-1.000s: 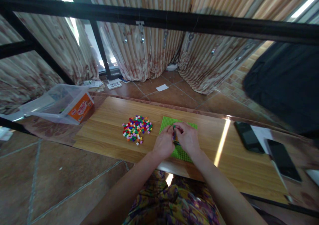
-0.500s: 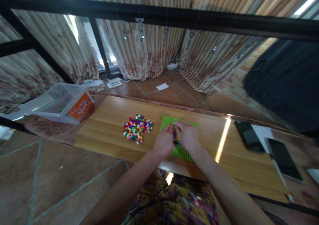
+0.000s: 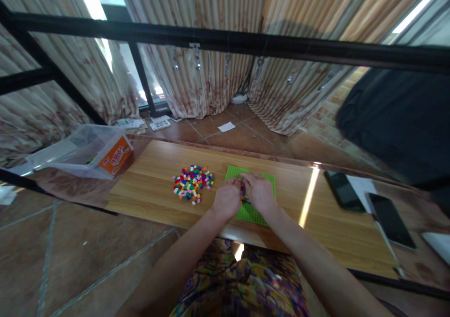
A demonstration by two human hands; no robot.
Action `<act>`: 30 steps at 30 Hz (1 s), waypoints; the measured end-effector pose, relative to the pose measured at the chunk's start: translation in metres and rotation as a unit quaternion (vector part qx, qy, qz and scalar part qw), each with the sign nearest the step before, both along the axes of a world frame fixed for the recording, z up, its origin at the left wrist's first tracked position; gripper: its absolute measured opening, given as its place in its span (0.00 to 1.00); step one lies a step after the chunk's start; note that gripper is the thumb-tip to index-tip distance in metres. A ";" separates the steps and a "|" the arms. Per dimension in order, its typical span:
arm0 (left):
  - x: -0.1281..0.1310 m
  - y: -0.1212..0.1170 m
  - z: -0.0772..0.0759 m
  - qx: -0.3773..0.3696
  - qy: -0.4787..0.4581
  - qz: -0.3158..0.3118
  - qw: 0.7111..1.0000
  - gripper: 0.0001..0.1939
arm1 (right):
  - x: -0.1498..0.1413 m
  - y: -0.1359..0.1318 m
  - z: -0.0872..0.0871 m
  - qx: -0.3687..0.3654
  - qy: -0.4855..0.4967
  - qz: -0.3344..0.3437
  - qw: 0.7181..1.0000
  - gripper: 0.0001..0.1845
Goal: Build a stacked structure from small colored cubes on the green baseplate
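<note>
A green studded baseplate (image 3: pixel 266 178) lies on the wooden board (image 3: pixel 154 172) in front of me. Both my hands rest on it, side by side. My left hand (image 3: pixel 227 198) and my right hand (image 3: pixel 258 192) have their fingers pinched together over a few small coloured bricks (image 3: pixel 243 190) that stand on the plate between them. What each fingertip grips is too small to make out. A heap of small bricks (image 3: pixel 192 182) in many colours lies on the board just left of the plate, a short way from my left hand.
A clear plastic tub (image 3: pixel 75 151) with an orange label lies tipped at the left. Two dark phones (image 3: pixel 342 190) (image 3: pixel 390 219) lie on the right end of the table. A black bar (image 3: pixel 246 40) crosses above. Curtains and tiled floor lie beyond.
My hands have stayed pinched together on the plate; only the view has tilted a little, shifting everything slightly down and left.
</note>
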State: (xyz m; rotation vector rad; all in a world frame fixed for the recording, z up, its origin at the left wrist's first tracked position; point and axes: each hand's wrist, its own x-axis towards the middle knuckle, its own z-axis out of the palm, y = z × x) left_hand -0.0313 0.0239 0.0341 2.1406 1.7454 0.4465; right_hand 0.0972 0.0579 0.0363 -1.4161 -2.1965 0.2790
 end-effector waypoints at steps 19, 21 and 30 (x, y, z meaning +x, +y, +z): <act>0.010 0.045 -0.035 -0.047 -0.443 0.163 0.880 0.15 | 0.014 0.022 -0.036 -0.048 0.122 -0.172 0.976 0.22; 0.013 0.044 -0.036 -0.044 -0.447 0.172 0.877 0.15 | 0.011 0.023 -0.037 -0.075 0.108 -0.167 0.977 0.22; 0.021 0.042 -0.039 -0.031 -0.466 0.193 0.863 0.13 | 0.014 0.021 -0.036 -0.118 0.086 -0.144 0.979 0.22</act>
